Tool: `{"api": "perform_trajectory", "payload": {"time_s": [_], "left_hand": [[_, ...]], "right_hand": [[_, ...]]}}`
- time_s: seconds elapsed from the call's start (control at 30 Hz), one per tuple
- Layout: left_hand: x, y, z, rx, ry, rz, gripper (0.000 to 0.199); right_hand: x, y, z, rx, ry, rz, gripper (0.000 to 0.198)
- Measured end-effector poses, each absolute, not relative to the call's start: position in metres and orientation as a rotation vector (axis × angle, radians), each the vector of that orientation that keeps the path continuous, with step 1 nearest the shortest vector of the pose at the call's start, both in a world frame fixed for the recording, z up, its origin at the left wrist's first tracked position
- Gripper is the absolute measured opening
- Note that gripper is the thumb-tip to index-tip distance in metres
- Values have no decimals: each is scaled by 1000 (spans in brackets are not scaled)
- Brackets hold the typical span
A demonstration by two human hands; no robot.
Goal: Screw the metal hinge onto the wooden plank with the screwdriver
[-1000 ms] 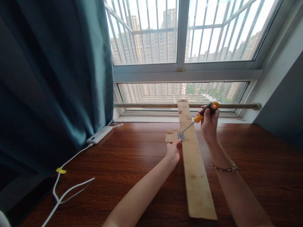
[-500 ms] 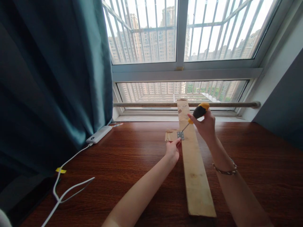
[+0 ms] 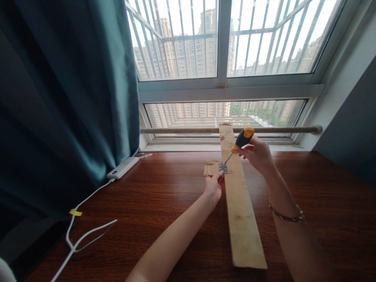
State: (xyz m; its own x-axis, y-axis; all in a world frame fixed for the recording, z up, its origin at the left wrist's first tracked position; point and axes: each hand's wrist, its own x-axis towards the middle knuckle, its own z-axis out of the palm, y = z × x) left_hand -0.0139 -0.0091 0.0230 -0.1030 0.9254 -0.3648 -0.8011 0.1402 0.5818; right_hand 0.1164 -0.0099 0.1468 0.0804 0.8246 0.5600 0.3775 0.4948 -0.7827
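A long pale wooden board (image 3: 242,219) lies lengthwise on the table, its far end towards the window. Against its left side sits a short wooden piece (image 3: 210,169). A silver metal hinge (image 3: 223,168) spans the seam between the two. My left hand (image 3: 214,185) pinches the hinge's near edge with thumb and fingertip. In my right hand (image 3: 255,154) is a screwdriver with a black and yellow handle (image 3: 244,138), gripped low on the handle by the fingertips. Its shaft slants down to the left, with the tip at the hinge; any screw there is too small to make out.
The dark reddish wooden table (image 3: 164,196) reaches to the window ledge. On the left lie a white power bank (image 3: 122,167), a white cable (image 3: 88,235) and a yellow tag (image 3: 75,212). A blue curtain (image 3: 73,86) hangs there. A horizontal rail (image 3: 182,130) crosses before the window.
My right hand has shifted its hold lower on the screwdriver, its wrist moving slightly right, and the handle now tilts a little more upright. My left hand stays at the hinge.
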Motion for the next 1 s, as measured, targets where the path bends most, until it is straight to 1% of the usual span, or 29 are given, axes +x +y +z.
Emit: {"api": "perform_trajectory", "payload": {"time_s": [0.07, 0.1, 0.13, 0.2, 0.3, 0.37, 0.43, 0.47, 0.53, 0.67, 0.7, 0.73, 0.77, 0.8, 0.93, 1.0], "left_hand": [[-14, -9, 23, 193, 809, 1471, 25], [-14, -9, 23, 194, 809, 1469, 24], [-14, -9, 23, 194, 810, 1466, 24], [-14, -9, 23, 192, 810, 1461, 22], [-15, -8, 21, 191, 798, 1469, 22], [-14, -8, 20, 192, 785, 1477, 23], [-14, -7, 20, 189, 783, 1478, 23], [-14, -8, 20, 186, 785, 1478, 22], [-14, -8, 21, 181, 795, 1476, 21], [-13, -10, 25, 183, 804, 1476, 20], [-14, -10, 25, 184, 805, 1474, 20], [-14, -11, 26, 185, 806, 1472, 20], [-14, -11, 26, 185, 804, 1471, 20], [-14, -11, 26, 187, 800, 1471, 21], [-14, -9, 23, 198, 778, 1480, 21], [-14, -8, 21, 201, 775, 1479, 21]], "right_hand": [[113, -5, 143, -1170, -1514, 150, 30], [110, -2, 141, -1190, -1499, 50, 29], [108, 1, 138, -1197, -1481, 16, 29], [105, 4, 135, -1181, -1454, 145, 30], [103, 2, 135, -1062, -1391, 560, 34], [106, -2, 138, -946, -1367, 774, 38], [109, -6, 142, -884, -1380, 894, 40], [111, -7, 143, -895, -1399, 904, 39], [112, -6, 143, -1002, -1453, 774, 37], [107, 3, 131, -1192, -1486, 113, 28], [104, 6, 128, -1194, -1466, 15, 28], [101, 8, 125, -1184, -1440, -9, 28], [99, 10, 124, -1168, -1417, 44, 28], [97, 10, 123, -1144, -1395, 159, 29], [100, 1, 135, -999, -1324, 789, 46], [105, -7, 143, -926, -1315, 975, 47]]}}
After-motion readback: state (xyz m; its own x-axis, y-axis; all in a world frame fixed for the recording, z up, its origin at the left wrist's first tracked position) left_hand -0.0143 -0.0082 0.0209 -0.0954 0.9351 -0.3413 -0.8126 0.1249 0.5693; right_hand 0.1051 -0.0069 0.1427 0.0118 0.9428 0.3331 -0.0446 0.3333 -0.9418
